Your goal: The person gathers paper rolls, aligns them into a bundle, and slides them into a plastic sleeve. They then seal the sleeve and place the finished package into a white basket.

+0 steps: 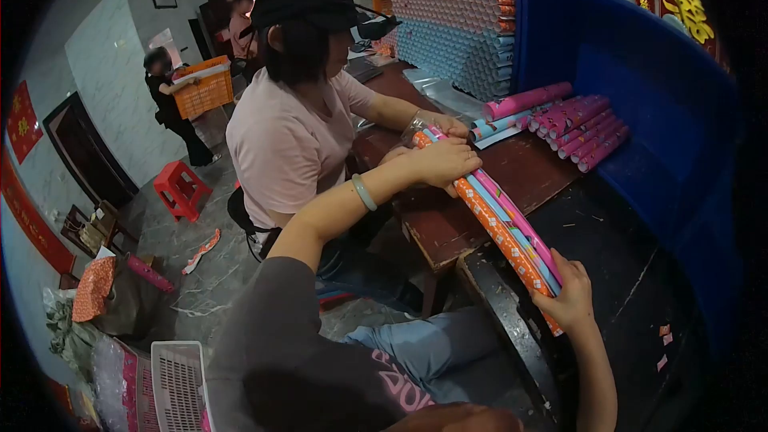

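Note:
A bundle of long wrapping paper rolls [512,232], orange, light blue and pink, lies slanted across my front over the table edges. My left hand [446,162], below a pale bangle, is closed round its far part. Nearer to me, my right hand [568,292] grips the close end, thumb across the top. At the far end, a co-worker's hand [448,124] touches a clear plastic sleeve [419,122] by the roll tips. Just beyond lie several pink patterned rolls [572,124] and a light blue roll [498,128].
Many orange and blue rolls [456,40] are stacked against a blue plastic partition [608,56]. A co-worker in a pink shirt [280,144] sits close on my left. A red stool [182,190] and white basket [178,388] stand on the floor. Paper scraps [664,340] dot the black table.

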The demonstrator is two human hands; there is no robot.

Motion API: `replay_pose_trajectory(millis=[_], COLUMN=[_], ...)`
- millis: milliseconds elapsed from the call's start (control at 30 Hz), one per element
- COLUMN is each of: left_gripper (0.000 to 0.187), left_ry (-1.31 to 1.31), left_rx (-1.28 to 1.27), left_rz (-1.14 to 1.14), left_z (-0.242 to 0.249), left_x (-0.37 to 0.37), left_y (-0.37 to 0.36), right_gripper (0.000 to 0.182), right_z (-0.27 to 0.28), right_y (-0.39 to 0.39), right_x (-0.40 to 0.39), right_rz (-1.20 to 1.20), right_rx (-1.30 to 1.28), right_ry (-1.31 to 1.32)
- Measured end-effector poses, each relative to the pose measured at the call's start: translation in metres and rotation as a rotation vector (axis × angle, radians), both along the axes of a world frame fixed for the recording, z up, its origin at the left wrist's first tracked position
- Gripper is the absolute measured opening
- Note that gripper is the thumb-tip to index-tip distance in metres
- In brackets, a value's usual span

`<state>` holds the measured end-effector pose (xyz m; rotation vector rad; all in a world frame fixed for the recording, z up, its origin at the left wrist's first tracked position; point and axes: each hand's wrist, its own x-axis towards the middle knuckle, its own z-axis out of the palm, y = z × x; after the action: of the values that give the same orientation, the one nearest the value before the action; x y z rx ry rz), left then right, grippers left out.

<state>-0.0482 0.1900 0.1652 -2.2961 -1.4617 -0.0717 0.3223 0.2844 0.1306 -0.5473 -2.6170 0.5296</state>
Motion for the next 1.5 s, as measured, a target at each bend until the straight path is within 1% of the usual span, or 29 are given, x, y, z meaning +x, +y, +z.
replay_pose_trajectory(millis=[133,233,300,333,367,433,467,533,567,600,667,733,800,833,867,933,967,1033,1133,1167,1233,1267,1333,1367,1400,1433,1467,1500], left_gripper=[0.063,0.061,0.061,0.064,0.064,0.068,0.068,0.069,0.069,0.069,0.072,0.075,0.080,0.082,0.086,0.088,0.090,0.089,0.103,0.111,0.117,0.120,0.112,0.105,0.098,0.080,0.080,0.072], left_ry=[0.016,-0.024,-0.020,-0.037,-0.040,-0.030,-0.090,-0.125,-0.126,-0.123,-0.142,-0.146,-0.182,-0.198,-0.213,-0.216,-0.230,-0.252,-0.254,-0.314,-0.452,-0.349,-0.175,-0.166,-0.154,-0.325,-0.318,-0.364], left_rx=[-0.016,-0.021,0.085,0.011,0.011,0.085,0.116,0.056,0.052,0.034,0.039,-0.002,0.022,0.024,-0.078,-0.075,-0.101,0.085,-0.085,-0.216,-0.395,-0.469,-0.422,-0.442,-0.457,-0.613,-0.614,-0.517], left_rz=[0.004,-0.061,-0.130,-0.027,-0.040,-0.023,-0.032,0.040,0.014,0.007,-0.038,-0.051,-0.112,-0.131,-0.145,-0.198,-0.208,-0.290,-0.294,-0.366,-0.525,-0.558,-0.567,-0.539,-0.510,-0.442,-0.446,-0.456], left_z=[0.001,0.005,0.008,0.014,0.014,0.012,0.005,-0.003,-0.008,-0.012,-0.025,-0.035,-0.047,-0.043,-0.039,-0.054,-0.055,-0.063,-0.056,-0.050,-0.036,-0.024,-0.016,-0.018,-0.009,-0.001,-0.007,-0.018], left_x=[0.000,-0.001,0.008,0.016,0.018,0.023,0.025,0.037,0.043,0.054,0.080,0.115,0.149,0.169,0.189,0.224,0.239,0.255,0.261,0.254,0.231,0.214,0.173,0.153,0.148,0.153,0.157,0.163], left_y=[0.007,0.012,0.017,0.013,0.011,0.010,0.009,0.007,0.009,0.011,0.015,0.022,0.034,0.035,0.038,0.044,0.047,0.056,0.066,0.069,0.081,0.086,0.097,0.103,0.103,0.098,0.098,0.100], right_gripper=[0.075,0.075,0.075,0.075,0.074,0.075,0.075,0.075,0.076,0.076,0.074,0.076,0.077,0.078,0.078,0.080,0.080,0.081,0.080,0.079,0.080,0.080,0.082,0.082,0.081,0.081,0.081,0.080], right_z=[0.003,0.003,0.000,-0.003,-0.004,0.001,0.003,0.007,0.010,0.013,0.014,0.010,0.019,0.026,0.026,0.017,0.010,0.011,0.011,0.010,0.007,0.004,0.001,0.001,0.001,0.002,0.003,0.004], right_y=[-0.001,0.001,0.003,0.004,0.003,0.002,0.000,0.000,0.001,0.000,-0.003,-0.006,-0.016,-0.022,-0.025,-0.028,-0.030,-0.031,-0.030,-0.030,-0.027,-0.024,-0.024,-0.025,-0.025,-0.024,-0.022,-0.022], right_x=[0.000,0.006,0.013,0.017,0.021,0.029,0.033,0.045,0.053,0.063,0.091,0.127,0.164,0.181,0.199,0.239,0.255,0.269,0.277,0.277,0.281,0.283,0.283,0.284,0.284,0.282,0.279,0.274], right_rz=[-0.022,-0.006,-0.001,0.013,0.024,0.014,0.020,0.017,0.024,0.018,-0.059,-0.103,-0.202,-0.258,-0.280,-0.335,-0.325,-0.345,-0.340,-0.341,-0.367,-0.334,-0.290,-0.306,-0.302,-0.293,-0.299,-0.312], right_rx=[-0.019,0.013,0.039,0.088,0.138,0.148,0.160,0.147,0.135,0.138,-0.026,-0.040,-0.080,-0.118,-0.130,-0.109,-0.123,-0.124,-0.128,-0.143,-0.167,-0.141,-0.075,-0.080,-0.087,-0.092,-0.092,-0.096], right_ry=[-0.030,0.002,0.016,0.051,0.087,0.082,0.080,0.047,0.022,0.015,-0.072,-0.089,-0.137,-0.163,-0.178,-0.222,-0.150,-0.164,-0.149,-0.143,-0.154,-0.134,-0.078,-0.072,-0.076,-0.080,-0.074,-0.083])
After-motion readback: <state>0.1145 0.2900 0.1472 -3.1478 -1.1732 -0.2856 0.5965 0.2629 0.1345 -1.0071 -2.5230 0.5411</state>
